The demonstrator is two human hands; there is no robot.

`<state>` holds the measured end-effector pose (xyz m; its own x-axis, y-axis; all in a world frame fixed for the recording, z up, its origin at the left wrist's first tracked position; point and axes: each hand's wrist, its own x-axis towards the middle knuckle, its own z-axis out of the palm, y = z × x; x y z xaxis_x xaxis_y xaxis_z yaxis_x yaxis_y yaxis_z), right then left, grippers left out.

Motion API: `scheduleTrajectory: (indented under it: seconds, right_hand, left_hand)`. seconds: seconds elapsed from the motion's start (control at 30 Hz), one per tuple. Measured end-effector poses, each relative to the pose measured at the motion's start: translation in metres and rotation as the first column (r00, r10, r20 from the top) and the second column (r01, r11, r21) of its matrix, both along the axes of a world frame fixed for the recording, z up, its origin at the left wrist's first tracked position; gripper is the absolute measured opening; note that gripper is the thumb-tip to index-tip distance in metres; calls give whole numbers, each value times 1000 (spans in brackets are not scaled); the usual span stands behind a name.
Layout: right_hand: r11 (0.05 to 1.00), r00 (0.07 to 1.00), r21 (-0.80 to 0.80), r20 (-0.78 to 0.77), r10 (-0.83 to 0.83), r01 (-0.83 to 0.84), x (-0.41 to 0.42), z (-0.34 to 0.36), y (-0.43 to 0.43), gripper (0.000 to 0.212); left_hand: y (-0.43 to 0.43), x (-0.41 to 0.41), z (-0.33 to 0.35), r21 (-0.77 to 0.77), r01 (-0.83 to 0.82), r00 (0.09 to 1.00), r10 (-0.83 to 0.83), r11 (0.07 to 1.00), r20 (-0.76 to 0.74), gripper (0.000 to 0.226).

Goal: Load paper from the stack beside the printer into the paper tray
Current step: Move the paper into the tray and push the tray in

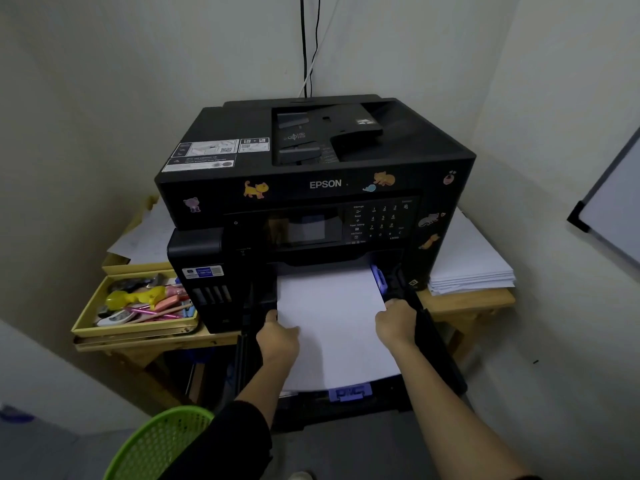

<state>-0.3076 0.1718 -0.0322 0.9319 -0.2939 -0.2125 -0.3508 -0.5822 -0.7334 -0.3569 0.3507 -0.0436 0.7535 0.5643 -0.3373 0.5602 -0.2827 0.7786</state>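
Observation:
A black Epson printer [311, 174] stands on a wooden table. Its black paper tray [436, 344] is pulled out toward me, and white paper [336, 327] lies in it. My left hand [278, 336] rests on the paper's left edge with the thumb on the sheet. Fingers curled, my right hand [396, 322] grips the paper's right edge against the tray's side wall. A purple paper guide [349, 393] sits at the tray's near end, and another purple guide [379, 277] at the right side. A white paper stack [474, 261] lies on the table right of the printer.
A yellow tray [86, 323] full of pens and small items sits left of the printer, with loose sheets [145, 237] behind it. A green mesh basket [156, 445] is at the lower left. A whiteboard [613, 209] leans on the right wall. Cables [306, 46] run up the wall.

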Motion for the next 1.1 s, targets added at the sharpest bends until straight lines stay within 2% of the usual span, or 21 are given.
scheduleTrajectory:
  seconds: [0.13, 0.27, 0.37, 0.43, 0.47, 0.53, 0.6, 0.63, 0.7, 0.73, 0.8, 0.87, 0.93, 1.0, 1.1]
  right_hand:
    - [1000, 1000, 1, 13, 9, -9, -1, 2, -1, 15]
    - [990, 999, -134, 19, 43, -40, -7, 5, 0, 28]
    - [936, 995, -338, -7, 100, -97, -14, 7, 2, 35]
    - [919, 981, -348, -3, 196, -185, -19, 7, -1, 43]
    - [915, 960, -300, -1, 281, -268, -21, 6, -3, 48]
    - [871, 879, -118, -33, 476, -476, -27, 8, -10, 58]
    - [782, 774, 29, -118, 622, -623, -33, 12, -17, 67]
    - [732, 717, 37, -175, 675, -680, -37, 13, -20, 74]
    - [636, 612, -16, -292, 735, -771, -45, 12, -25, 87]
    - [598, 574, -41, -341, 745, -801, -50, 11, -26, 94]
    - [542, 523, -66, -387, 760, -837, -59, 9, -29, 103]
    - [491, 486, -96, -392, 781, -866, -65, 8, -32, 110]
    - [432, 452, -149, -414, 790, -890, -70, 6, -33, 117]
    - [381, 446, -233, -457, 770, -895, -74, 2, -33, 129]
    - [355, 494, -355, -472, 730, -865, -80, -5, -31, 134]
  left_hand:
    - [-1, 0, 5, 33, 48, 998, -47, 998, -43, 60]
    - [-2, -4, 6, 167, 190, 975, -167, 967, -147, 62]
    - [-8, -10, 10, 398, 300, 941, -201, 867, -272, 70]
    - [-12, -16, 12, 483, 372, 926, -282, 793, -251, 75]
    - [-13, -19, 12, 492, 430, 903, -369, 757, -221, 76]
    - [-14, -25, 14, 405, 592, 798, -577, 697, -172, 80]
    - [-15, -32, 19, 201, 757, 653, -733, 622, -192, 90]
    - [-16, -36, 21, 128, 818, 574, -784, 561, -237, 96]
    - [-20, -43, 22, 87, 901, 425, -829, 424, -362, 107]
    - [-23, -46, 22, 89, 925, 371, -829, 369, -418, 114]
    - [-31, -54, 19, 113, 947, 316, -810, 301, -494, 132]
    - [-39, -61, 15, 181, 948, 319, -787, 263, -528, 146]
    - [-45, -67, 10, 297, 930, 351, -761, 216, -545, 147]
    - [-51, -71, 5, 404, 894, 406, -730, 193, -550, 139]
    - [-56, -74, 0, 464, 854, 478, -712, 237, -515, 108]
